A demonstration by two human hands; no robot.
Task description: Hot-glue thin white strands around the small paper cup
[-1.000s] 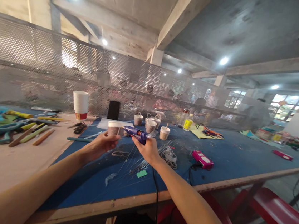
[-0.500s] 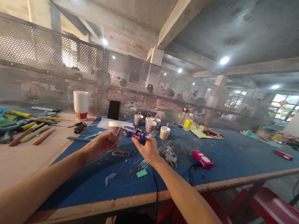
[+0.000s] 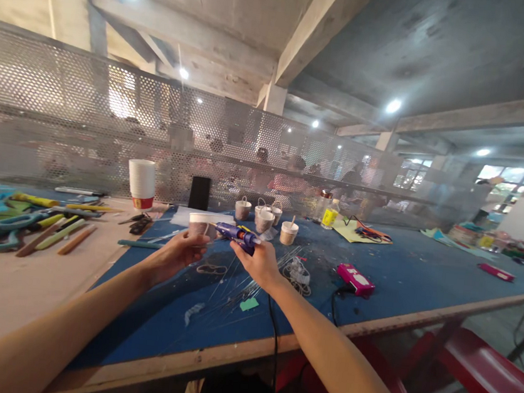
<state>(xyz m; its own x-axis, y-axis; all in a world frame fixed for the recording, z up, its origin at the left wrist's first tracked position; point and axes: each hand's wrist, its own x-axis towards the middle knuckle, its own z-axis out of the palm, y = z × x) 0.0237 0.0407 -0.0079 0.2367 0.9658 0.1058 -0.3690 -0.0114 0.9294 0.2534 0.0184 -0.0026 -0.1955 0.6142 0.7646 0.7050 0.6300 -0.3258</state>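
Observation:
My left hand is closed around a paper cup with a white rim and a greyish-brown wrapped side, held above the blue table mat. In my right hand is a blue hot glue gun, its nozzle pointing left at the cup's side; whether the tip touches the cup I cannot tell. Beyond my hands stand several small wrapped cups, some with loop handles. A coil of twine lies right of my right hand, with thin glue strands and a green scrap nearer me.
A stack of paper cups stands at the back left. Scissors and modelling tools lie left. Toward the right are a magenta box with a cord, a yellow-labelled bottle and red chairs. A perforated metal screen runs behind.
The cup in my left hand has shifted very slightly and my left fingers moved a little on it. My right hand and the glue gun stay almost where they were.

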